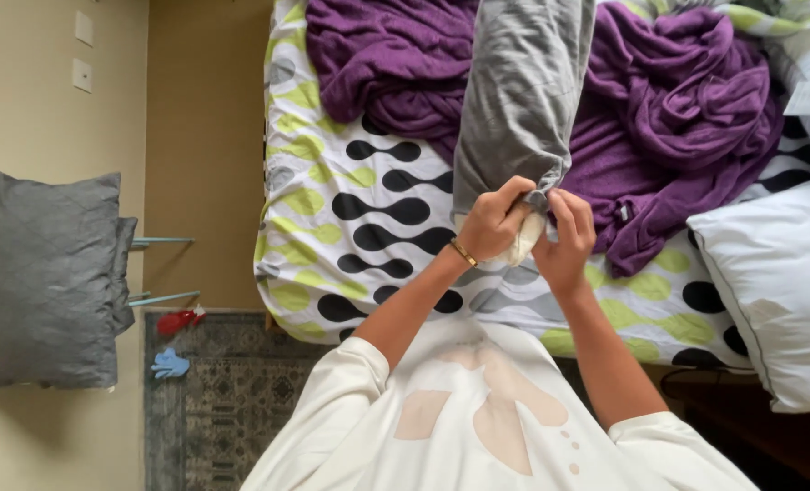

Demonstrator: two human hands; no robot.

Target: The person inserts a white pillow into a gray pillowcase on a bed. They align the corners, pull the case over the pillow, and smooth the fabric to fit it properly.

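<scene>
A pillow in a grey pillowcase stands on end over the bed, reaching from the top of the view down to my hands. My left hand, with a thin gold bracelet at the wrist, grips the open lower edge of the pillowcase. My right hand pinches the same edge just to the right. Between the two hands a bit of the white pillow pokes out of the case.
The bed sheet is white with black, grey and green blobs, and a crumpled purple blanket lies on it. A bare white pillow rests at the right. Grey pillows sit at the left, and a patterned rug lies below.
</scene>
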